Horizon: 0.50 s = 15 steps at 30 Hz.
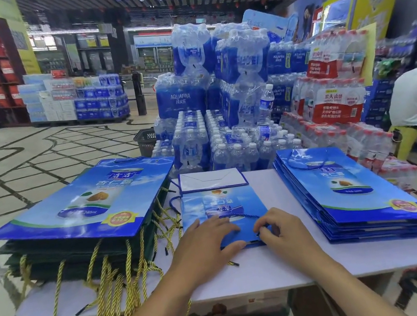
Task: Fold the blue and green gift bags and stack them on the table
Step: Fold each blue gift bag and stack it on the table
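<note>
Blue bag (196, 210) flat under left hand (207, 242); right hand (279, 231) apparently pinches cord (244, 216).

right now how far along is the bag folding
Looks done: a stack of blue gift bags on the right of the table. In hand: the left hand presses a blue bag flat mid-table while the right hand pinches its near edge. Possibly left: the green bags piled at left.

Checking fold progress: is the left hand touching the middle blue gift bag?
Touching. Head view shows the left hand lying flat on the middle blue gift bag.
</note>
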Tool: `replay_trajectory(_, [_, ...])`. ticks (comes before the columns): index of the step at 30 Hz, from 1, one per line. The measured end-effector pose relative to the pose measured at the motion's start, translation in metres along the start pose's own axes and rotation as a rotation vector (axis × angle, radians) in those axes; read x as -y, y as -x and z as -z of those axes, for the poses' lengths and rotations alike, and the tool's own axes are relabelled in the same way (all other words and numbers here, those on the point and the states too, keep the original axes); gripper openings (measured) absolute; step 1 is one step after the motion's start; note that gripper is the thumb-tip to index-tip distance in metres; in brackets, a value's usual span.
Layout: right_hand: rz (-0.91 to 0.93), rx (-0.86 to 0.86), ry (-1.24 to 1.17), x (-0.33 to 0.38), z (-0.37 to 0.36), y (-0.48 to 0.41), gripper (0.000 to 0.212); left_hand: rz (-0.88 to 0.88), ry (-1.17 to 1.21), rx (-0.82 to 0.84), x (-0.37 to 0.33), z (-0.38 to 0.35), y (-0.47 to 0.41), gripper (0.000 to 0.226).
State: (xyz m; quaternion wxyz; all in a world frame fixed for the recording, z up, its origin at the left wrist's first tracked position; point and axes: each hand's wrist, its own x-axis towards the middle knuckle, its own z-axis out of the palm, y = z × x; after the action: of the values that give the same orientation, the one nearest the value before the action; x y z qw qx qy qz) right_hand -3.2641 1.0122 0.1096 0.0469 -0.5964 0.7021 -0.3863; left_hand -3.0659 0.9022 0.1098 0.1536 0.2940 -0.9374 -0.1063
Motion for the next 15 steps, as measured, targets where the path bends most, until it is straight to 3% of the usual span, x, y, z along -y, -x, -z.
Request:
replay_trajectory(11, [0.018,-0.09,0.085,0.0049,0.0023,0.0045,0.006,0.023,0.032,0.02,0.0009,-0.0021,-0.0024,0.053])
replay_trajectory(15, [0.069,-0.178,0.107,0.0004,0.0013,0.0047,0.02,0.04,0.089,0.01,0.0022,-0.0041,-0.0036,0.045])
